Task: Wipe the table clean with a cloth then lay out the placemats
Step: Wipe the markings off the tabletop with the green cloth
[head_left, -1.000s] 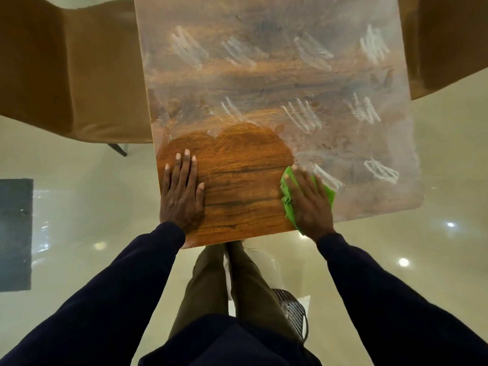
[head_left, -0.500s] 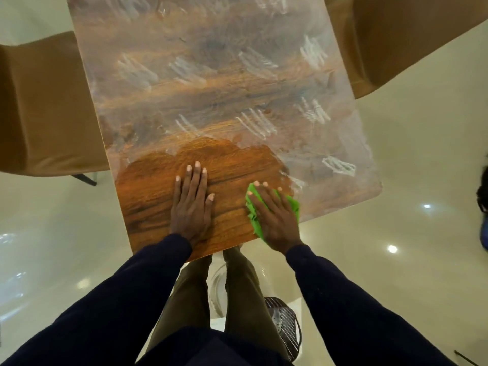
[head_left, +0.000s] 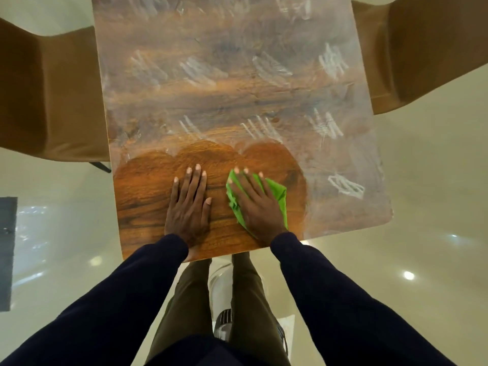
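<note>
The wooden table (head_left: 237, 101) is covered with a whitish film and white finger streaks over most of its top. Near its front edge there is a wiped patch of bare brown wood (head_left: 148, 191). My right hand (head_left: 254, 204) lies flat on a green cloth (head_left: 280, 198) and presses it onto the table at the right side of the wiped patch. My left hand (head_left: 188, 207) rests flat on the wiped wood, fingers spread, holding nothing. No placemats are in view.
A brown upholstered chair (head_left: 39, 96) stands against the table's left side and another chair (head_left: 422, 48) at the right. The floor (head_left: 422, 233) is glossy cream. A dark mat (head_left: 6, 249) lies at the far left. My legs stand at the table's front edge.
The wiped patch has grown to the right and now shows three rounded arcs. My right hand with the cloth swept left, then back toward the right; my left hand stayed flat.
</note>
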`<state>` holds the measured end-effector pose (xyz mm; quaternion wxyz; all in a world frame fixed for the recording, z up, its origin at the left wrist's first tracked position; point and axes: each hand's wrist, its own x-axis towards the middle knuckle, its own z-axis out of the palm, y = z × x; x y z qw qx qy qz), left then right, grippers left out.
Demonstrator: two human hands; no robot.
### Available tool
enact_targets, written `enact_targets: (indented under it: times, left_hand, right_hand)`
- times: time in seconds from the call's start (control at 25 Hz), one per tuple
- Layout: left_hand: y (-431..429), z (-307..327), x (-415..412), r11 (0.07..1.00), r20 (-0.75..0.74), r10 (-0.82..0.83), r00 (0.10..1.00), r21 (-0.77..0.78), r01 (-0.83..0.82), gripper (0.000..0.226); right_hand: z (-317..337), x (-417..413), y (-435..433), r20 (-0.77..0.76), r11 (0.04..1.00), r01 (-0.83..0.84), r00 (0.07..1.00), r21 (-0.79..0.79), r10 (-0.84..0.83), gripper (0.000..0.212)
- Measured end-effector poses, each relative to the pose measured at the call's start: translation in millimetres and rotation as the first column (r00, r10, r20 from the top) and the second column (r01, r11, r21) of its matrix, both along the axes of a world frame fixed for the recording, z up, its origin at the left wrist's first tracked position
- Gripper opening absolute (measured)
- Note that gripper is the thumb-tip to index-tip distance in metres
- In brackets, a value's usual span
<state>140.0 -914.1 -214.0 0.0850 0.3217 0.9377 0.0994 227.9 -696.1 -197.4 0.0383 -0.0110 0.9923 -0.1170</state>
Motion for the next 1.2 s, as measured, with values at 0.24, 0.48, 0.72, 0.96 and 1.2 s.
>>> enact_targets:
  times: [0.24,0.48,0.72,0.96,1.2]
  left_hand:
    - [1.2,-0.1,0.2,1.0,-0.007,0.017,1.0,0.0,-0.017,0.067]
    - [2.2,3.3,-0.4,1.0,-0.009,0.012,1.0,-0.018,-0.012,0.066]
    - [3.1,3.9,0.8,1.0,0.004,0.017,1.0,0.006,-0.017,0.066]
    - [1.9,1.4,1.0,1.0,-0.018,0.016,1.0,0.019,-0.015,0.066]
    - [10.9,-3.8,8.0,0.985,-0.017,-0.01,1.0,0.174,0.013,0.063]
  right_hand:
    - [7.4,-0.8,84.0,0.008,0.972,0.234,0.972,0.039,-0.234,0.056]
    - [0.8,-70.1,7.1,-0.049,0.979,0.204,0.978,-0.017,-0.205,0.055]
    - [-1.6,68.0,58.0,0.01,0.969,-0.247,0.969,0.025,0.247,0.063]
    - [7.5,-5.5,122.3,-0.015,0.926,0.375,0.927,0.048,-0.375,0.059]
    - [3.4,-7.5,30.9,0.027,0.988,0.152,0.988,0.005,-0.152,0.061]
